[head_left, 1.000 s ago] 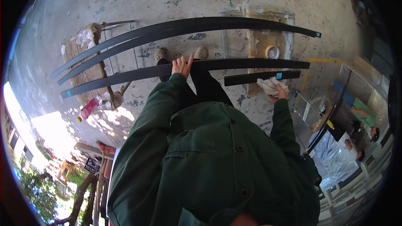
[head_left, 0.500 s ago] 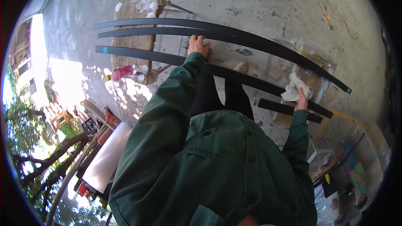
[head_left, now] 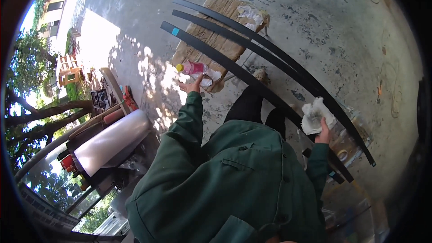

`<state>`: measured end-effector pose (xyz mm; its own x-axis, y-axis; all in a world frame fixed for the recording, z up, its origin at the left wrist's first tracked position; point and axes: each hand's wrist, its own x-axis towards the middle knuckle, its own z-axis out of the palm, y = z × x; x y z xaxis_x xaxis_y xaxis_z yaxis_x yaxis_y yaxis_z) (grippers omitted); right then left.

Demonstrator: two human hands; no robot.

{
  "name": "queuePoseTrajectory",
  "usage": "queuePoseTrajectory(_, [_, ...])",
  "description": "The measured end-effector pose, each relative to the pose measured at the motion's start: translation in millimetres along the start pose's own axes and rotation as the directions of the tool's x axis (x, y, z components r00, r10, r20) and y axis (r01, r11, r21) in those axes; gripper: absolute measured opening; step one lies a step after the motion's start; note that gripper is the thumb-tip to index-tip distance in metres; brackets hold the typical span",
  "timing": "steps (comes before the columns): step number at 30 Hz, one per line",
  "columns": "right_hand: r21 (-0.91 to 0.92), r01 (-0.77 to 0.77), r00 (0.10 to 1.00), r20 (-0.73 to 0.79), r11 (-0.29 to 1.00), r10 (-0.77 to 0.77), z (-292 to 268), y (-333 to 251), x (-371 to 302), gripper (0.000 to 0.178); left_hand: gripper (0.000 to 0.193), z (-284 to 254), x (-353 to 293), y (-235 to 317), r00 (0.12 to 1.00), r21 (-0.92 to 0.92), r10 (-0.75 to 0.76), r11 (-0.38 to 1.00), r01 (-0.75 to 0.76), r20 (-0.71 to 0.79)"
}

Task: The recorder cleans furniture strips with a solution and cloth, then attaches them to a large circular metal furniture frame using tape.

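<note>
Right hand (head_left: pixel 324 132) partly behind a white cloth (head_left: pixel 316 114), and short black strip (head_left: pixel 335 176) partly behind the green sleeve (head_left: pixel 317 159).

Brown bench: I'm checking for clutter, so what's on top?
Three black strips cross the bench, with white scraps on it and a pink bottle at its edge. What the strips cover cannot be seen.

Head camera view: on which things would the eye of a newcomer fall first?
Probably first the long black strips, which cross the middle of the view over a brown-topped stand. Next come the white cloth in the right hand, toward the right, and the pink bottle with a yellow cap, left of centre near the open left hand.
</note>
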<state>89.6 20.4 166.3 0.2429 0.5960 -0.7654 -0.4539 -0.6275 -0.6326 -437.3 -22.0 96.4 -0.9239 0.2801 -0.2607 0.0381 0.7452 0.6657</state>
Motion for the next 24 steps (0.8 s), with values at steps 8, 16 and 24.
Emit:
queuePoseTrajectory(8, [-0.122,0.079,0.955,0.293,0.989,-0.041,139,-29,-28,0.039,0.096,14,79,-13,0.938,-0.134,0.257,0.964,-0.231,0.234])
queuePoseTrajectory(16, [-0.113,0.11,0.933,0.354,0.987,-0.064,184,-24,-37,0.036,0.075,42,20,85,0.65,-0.302,0.627,0.778,-0.551,0.43])
queuePoseTrajectory(24, [-0.043,0.12,0.92,0.38,0.992,-0.095,214,-20,-43,0.035,0.074,13,-89,195,-0.057,-0.542,0.657,0.566,-0.622,0.752])
